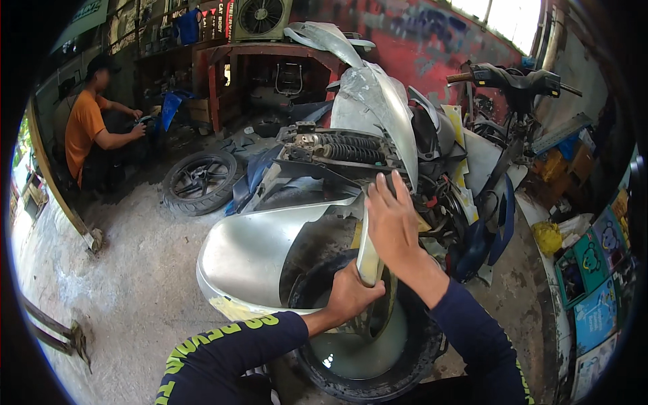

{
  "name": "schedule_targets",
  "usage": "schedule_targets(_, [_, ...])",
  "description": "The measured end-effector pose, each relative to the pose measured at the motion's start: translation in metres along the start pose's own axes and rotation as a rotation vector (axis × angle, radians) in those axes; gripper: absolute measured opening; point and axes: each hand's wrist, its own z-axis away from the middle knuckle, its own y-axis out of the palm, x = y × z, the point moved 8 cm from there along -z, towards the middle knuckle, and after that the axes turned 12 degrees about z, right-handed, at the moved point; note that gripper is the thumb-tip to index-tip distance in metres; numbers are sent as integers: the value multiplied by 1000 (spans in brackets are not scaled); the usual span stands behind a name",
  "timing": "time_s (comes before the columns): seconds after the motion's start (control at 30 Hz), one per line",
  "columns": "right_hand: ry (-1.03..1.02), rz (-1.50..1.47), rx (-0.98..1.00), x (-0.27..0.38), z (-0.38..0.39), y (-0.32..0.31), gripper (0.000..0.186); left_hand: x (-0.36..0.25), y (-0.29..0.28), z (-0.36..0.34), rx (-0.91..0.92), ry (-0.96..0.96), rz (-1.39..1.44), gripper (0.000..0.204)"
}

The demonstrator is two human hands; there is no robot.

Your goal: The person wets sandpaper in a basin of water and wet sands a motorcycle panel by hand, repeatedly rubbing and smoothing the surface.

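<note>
My left hand (353,294) is wrapped around the lower end of a narrow, pale yellow and silver panel arm (368,262). Stretched fingers of my right hand (396,226) lie along the upper part of this arm; whether anything is under the palm is hidden. A broad, curved silver motorcycle body panel (250,246) with a yellowish patch at its lower edge extends to the left. The arm seems joined to it at the top. Beneath my hands stands a round black tub (432,361) holding cloudy water (364,358).
Ahead lie a shock absorber (347,148), more silver panels (378,101) and a stripped motorcycle with handlebars (516,81). A wheel (200,181) rests on the concrete floor. A person in an orange shirt (86,131) works at far left. Colourful boxes (594,304) line the right.
</note>
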Motion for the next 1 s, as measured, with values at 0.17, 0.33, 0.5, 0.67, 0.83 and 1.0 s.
schedule_targets(0.17, [-16, -29, -29, -5, 1, -3, 29, -4, 2, -1, -22, 65, -57, 47])
schedule_targets(0.33, [-66, 35, 3, 16, 15, -14, 25, 8, -5, 0, -9, 6, 21, 49])
schedule_targets(0.5, [26, -8, 62, -6, -14, 2, 28, 4, -1, -1, -8, -11, -41, 51])
schedule_targets(0.67, [-47, 52, -2, -2, 0, -1, 26, -1, 5, -3, -25, 79, -62, 52])
schedule_targets(0.83, [-47, 54, -2, 12, 12, -6, 27, 3, -6, -2, -9, 36, -67, 53])
schedule_targets(1.0, [44, 13, -7, -7, -16, 6, 26, 2, 2, -3, 9, -20, -57, 54])
